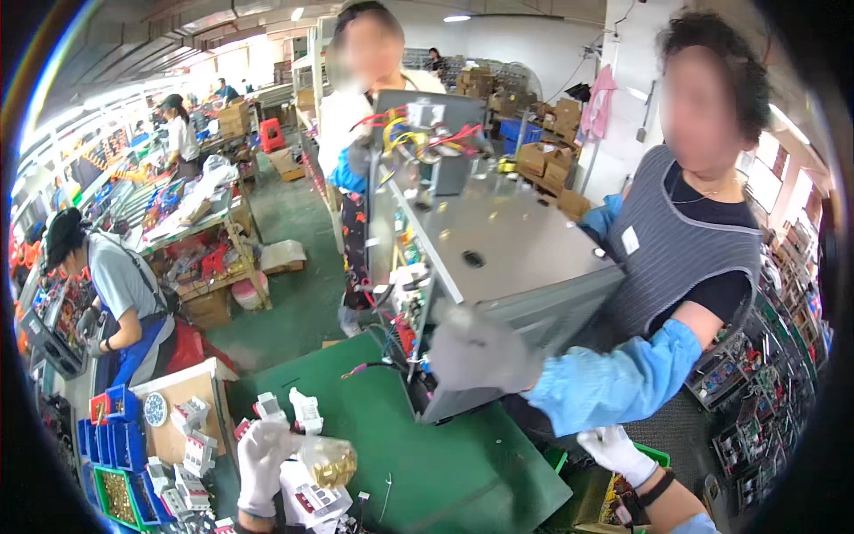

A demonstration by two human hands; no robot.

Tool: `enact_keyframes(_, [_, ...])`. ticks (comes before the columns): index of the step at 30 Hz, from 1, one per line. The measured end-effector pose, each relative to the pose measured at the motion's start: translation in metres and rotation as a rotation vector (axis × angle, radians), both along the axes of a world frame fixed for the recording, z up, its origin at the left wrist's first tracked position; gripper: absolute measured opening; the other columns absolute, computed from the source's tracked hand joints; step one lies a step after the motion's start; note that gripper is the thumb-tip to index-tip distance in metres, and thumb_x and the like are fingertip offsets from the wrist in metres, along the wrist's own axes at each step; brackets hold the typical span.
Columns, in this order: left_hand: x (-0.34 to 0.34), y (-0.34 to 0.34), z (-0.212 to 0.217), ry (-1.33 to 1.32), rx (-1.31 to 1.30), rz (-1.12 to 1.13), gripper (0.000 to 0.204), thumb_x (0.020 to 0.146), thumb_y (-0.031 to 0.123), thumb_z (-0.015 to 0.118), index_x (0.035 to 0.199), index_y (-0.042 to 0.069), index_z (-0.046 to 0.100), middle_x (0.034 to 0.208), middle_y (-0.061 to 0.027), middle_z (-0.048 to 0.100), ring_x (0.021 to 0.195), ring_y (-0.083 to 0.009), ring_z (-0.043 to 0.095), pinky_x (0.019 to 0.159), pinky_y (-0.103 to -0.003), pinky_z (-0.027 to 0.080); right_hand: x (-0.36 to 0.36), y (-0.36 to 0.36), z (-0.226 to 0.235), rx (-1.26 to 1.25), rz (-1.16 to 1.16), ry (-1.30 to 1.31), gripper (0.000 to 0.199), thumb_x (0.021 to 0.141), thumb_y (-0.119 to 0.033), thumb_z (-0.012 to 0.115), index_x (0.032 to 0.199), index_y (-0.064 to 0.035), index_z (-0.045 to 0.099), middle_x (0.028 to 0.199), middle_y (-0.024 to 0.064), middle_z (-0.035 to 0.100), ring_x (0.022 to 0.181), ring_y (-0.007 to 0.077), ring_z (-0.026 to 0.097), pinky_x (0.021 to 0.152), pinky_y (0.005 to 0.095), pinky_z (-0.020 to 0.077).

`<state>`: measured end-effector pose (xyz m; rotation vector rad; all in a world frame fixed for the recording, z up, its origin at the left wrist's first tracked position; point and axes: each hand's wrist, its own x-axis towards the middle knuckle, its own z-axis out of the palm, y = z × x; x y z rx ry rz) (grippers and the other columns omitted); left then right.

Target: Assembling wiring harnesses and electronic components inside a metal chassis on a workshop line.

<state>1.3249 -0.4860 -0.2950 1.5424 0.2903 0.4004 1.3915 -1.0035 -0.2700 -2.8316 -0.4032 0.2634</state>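
My left hand (263, 465), in a white glove, is closed at the near left of the green mat. It grips a clear plastic bag of brass-coloured parts (331, 462). White switch housings with red marks (318, 504) lie just below the bag. My right hand (620, 454), also white-gloved with a black wristband, is at the table's right edge near a green bin (654, 456); its fingers are stretched out and I see nothing in them. Beyond the mat, two people hold a large grey metal cabinet (525, 240) with wiring, tilted over the table.
Blue bins (116, 440) and a green bin of brass pieces (116, 497) stand at the left. Beside them are a dish of small parts (155, 408) and several white housings (199, 452). A co-worker's grey glove (485, 351) presses the cabinet's near end. Another person works farther left.
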Motion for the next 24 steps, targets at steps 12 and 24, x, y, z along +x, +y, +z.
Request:
enact_keyframes(12, [0.021,-0.168,0.049,0.0,0.815,-0.326,0.039,0.074,0.003,0.062,0.113,0.0,0.059,0.107,-0.019,0.055,0.093,-0.0343,0.055,0.077,-0.041,0.048,0.106,0.169,0.017,0.35,0.707,-0.502,0.046,0.084,-0.012,0.062,0.129,-0.0039,0.057,0.124,0.0154,0.06,0.113,0.0301,0.058,0.098,0.0427,0.0431])
enact_keyframes(24, [-0.065,-0.232,0.042,0.119,0.722,-0.172,0.04,0.081,0.004,0.059,0.121,-0.002,0.054,0.115,-0.0209,0.055,0.102,-0.0345,0.055,0.085,-0.041,0.047,0.14,-0.078,0.368,0.017,0.575,-1.777,0.057,0.079,-0.005,0.061,0.136,-0.0033,0.054,0.134,0.0118,0.058,0.126,0.0273,0.053,0.11,0.0428,0.0343])
